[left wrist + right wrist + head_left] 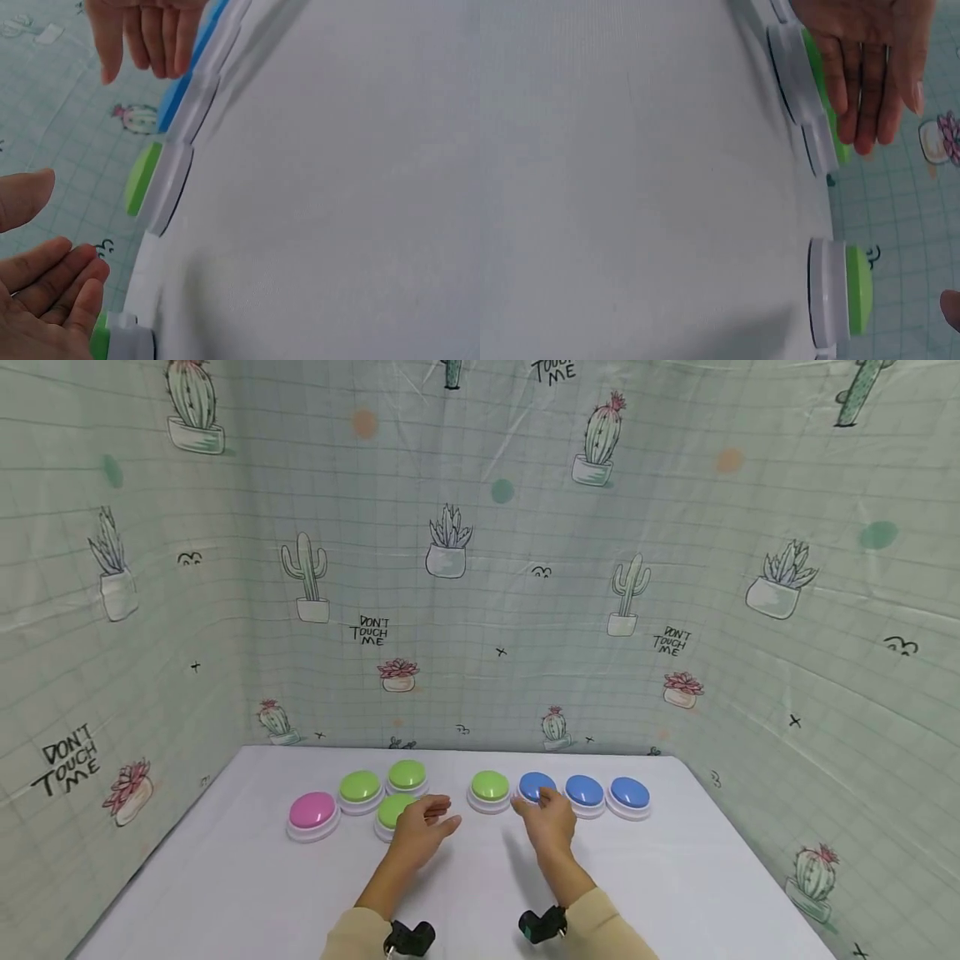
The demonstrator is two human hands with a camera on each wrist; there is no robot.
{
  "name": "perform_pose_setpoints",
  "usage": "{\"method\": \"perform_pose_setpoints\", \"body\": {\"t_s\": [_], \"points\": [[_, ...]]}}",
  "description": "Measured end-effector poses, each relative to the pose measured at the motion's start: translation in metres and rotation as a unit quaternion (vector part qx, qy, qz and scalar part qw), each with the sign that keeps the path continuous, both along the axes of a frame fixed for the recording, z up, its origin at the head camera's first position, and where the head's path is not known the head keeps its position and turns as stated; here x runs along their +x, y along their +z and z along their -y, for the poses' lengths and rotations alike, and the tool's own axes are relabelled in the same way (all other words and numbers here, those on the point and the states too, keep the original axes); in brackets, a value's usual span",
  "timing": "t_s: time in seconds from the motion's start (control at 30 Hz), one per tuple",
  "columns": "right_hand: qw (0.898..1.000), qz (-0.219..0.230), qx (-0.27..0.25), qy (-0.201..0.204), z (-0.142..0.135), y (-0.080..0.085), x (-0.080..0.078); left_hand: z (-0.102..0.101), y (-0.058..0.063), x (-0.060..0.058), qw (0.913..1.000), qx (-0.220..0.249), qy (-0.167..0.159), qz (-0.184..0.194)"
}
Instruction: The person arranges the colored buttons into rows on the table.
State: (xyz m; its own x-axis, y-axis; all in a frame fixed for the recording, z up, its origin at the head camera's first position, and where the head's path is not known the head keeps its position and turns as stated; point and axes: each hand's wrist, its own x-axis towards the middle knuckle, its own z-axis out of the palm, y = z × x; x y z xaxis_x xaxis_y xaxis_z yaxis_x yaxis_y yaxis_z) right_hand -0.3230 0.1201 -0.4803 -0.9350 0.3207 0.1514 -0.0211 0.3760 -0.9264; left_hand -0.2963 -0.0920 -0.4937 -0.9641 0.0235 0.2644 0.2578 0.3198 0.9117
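Over the white table, my left hand [417,837] is open with nothing in it, its fingers gently bent and thumb apart. It partly covers the nearest green push button [393,808] of a group of three. In the left wrist view its palm [45,322] shows bare. My right hand [551,827], also open and bare, hovers just in front of the leftmost blue button [534,783] and overlaps it. Between the hands, farther back, stands a lone green button [490,786]. The two palms roughly face each other.
Two more green buttons [360,786] and a pink button [312,811] stand at the left. Two further blue buttons [584,791] continue the row at right. All have white round bases on the white table [247,877]. A cactus-print cloth [495,610] surrounds the back and sides.
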Motion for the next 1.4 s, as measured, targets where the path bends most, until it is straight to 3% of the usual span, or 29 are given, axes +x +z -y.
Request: {"method": "perform_pose_setpoints", "body": {"t_s": [0.13, 0.37, 0.6, 0.83, 1.03, 1.17, 1.4], "points": [[1.000, -0.007, 0.003, 0.021, 0.020, 0.000, 0.002, 0.016, 0.004, 0.000, 0.9995, -0.012, 0.023, -0.016], [0.998, -0.023, -0.004, 0.052, 0.053, 0.000, 0.003, 0.043, 0.006, 0.000, 0.9970, -0.021, 0.074, -0.008], [0.994, -0.020, 0.039, 0.103, 0.087, -0.006, 0.002, 0.064, 0.000, 0.001, 0.9931, -0.039, 0.110, -0.013], [0.981, 0.006, 0.072, 0.180, 0.112, -0.012, -0.003, 0.076, -0.015, 0.000, 0.9946, -0.037, 0.097, -0.001], [0.966, 0.024, 0.070, 0.248, 0.124, -0.019, -0.013, 0.086, -0.026, -0.002, 0.9965, -0.014, 0.081, 0.011], [0.956, 0.022, 0.059, 0.286, 0.128, -0.021, -0.019, 0.091, -0.025, -0.003, 0.9967, 0.013, 0.074, 0.029], [0.944, 0.011, 0.065, 0.323, 0.136, -0.019, -0.026, 0.097, -0.022, -0.003, 0.9952, 0.004, 0.090, 0.040]]}}
